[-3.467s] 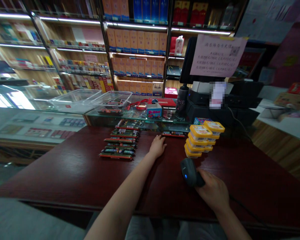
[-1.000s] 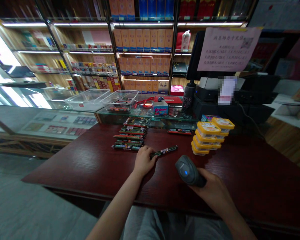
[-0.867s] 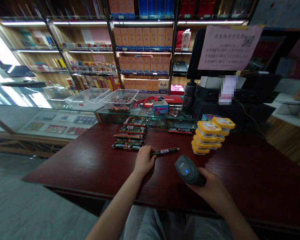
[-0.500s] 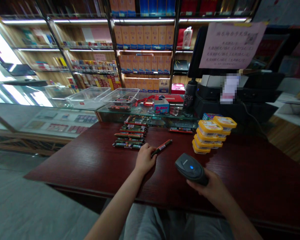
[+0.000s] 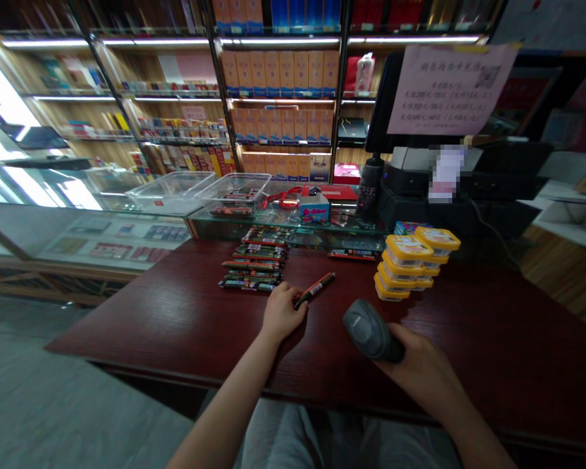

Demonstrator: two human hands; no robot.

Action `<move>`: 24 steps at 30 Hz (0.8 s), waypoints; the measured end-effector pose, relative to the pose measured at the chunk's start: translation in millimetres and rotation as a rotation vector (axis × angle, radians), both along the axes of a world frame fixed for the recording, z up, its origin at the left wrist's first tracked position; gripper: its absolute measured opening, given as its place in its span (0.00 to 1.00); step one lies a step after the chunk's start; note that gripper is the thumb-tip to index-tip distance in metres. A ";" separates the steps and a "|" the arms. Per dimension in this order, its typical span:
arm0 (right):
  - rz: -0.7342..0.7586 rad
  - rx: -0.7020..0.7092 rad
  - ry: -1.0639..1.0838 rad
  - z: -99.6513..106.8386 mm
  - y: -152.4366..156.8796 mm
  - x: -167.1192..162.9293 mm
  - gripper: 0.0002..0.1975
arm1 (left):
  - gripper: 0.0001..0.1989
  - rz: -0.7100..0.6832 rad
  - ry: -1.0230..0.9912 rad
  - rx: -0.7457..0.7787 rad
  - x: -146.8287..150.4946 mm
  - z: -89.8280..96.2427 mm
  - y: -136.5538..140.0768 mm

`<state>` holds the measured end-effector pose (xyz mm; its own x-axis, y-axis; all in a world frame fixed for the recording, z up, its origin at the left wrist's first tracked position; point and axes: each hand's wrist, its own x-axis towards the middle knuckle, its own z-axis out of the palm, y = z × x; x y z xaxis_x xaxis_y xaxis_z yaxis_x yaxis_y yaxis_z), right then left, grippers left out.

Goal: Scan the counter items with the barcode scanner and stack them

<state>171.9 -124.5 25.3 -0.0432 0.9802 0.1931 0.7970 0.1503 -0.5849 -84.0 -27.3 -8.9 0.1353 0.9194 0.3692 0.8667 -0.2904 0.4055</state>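
Observation:
With its fingers closed on one end, my left hand (image 5: 283,314) holds a slim stick-shaped packet (image 5: 317,288) with a dark and orange wrapper. The packet slants up and to the right, just over the dark red desk (image 5: 185,326). My right hand (image 5: 417,361) grips a dark grey barcode scanner (image 5: 371,331) by its handle; the scanner's head points up and left towards the packet. Beyond my left hand lies a row of similar slim packets (image 5: 254,264). A stack of small tubs with yellow lids (image 5: 405,267) stands beyond the scanner.
Another slim packet (image 5: 352,255) lies by the glass ledge. On the glass counter stand clear plastic bins (image 5: 237,185) and a small blue and pink box (image 5: 314,210). A monitor with a pink paper notice (image 5: 449,91) rises at the right. Lit shelves of boxes (image 5: 286,71) line the back.
The scanner has tilted in my right hand, and the blue light on its top no longer shows. My left hand and the packet have hardly moved.

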 end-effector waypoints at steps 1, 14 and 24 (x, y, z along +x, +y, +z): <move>-0.022 0.020 -0.105 -0.6 1.2 2.4 0.09 | 0.08 0.016 0.013 -0.005 -0.1 0.3 -0.5; 0.010 0.374 -0.409 -62.4 16.9 30.9 0.16 | 0.06 0.114 0.230 -0.087 9.3 16.9 40.7; 0.002 0.388 -0.357 -65.3 21.9 30.4 0.14 | 0.08 0.040 -0.017 -0.083 58.1 0.1 128.9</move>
<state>202.3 -102.6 -40.0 -0.1745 0.8396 0.5145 0.9361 0.3034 -0.1777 -25.8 101.6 -8.8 0.0922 0.9516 0.2931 0.8697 -0.2203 0.4417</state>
